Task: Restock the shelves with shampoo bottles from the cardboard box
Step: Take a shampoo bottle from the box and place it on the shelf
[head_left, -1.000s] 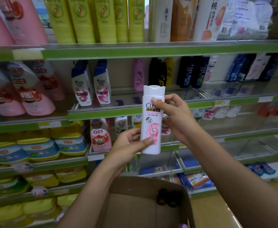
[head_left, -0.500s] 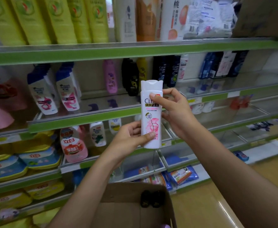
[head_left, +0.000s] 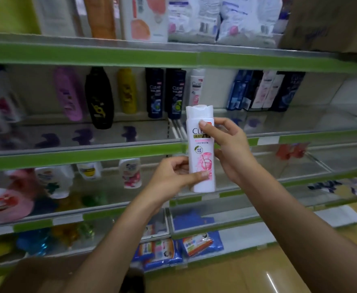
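A white shampoo bottle (head_left: 200, 153) with a pink flower label stands upright in the air before the shelves. My left hand (head_left: 173, 178) grips its lower part, thumb across the front. My right hand (head_left: 229, 149) holds the upper part, thumb on the label near the cap. Behind it, a glass shelf (head_left: 300, 123) with a green front strip carries two dark Clear bottles (head_left: 165, 96) and a matching white one (head_left: 196, 87). The cardboard box (head_left: 46, 275) lies blurred at the bottom left, under my left forearm.
Purple, black and yellow bottles (head_left: 98, 98) stand left on the same shelf. Blue and dark bottles (head_left: 264, 92) stand at the right. A cardboard carton (head_left: 329, 24) sits on the top shelf at right. Lower shelves hold packets (head_left: 158, 252). Wooden floor (head_left: 226, 278) lies below.
The view has swung right and closer to the shelves, so the box has slid to the bottom left. Both hands keep the same hold on the bottle.
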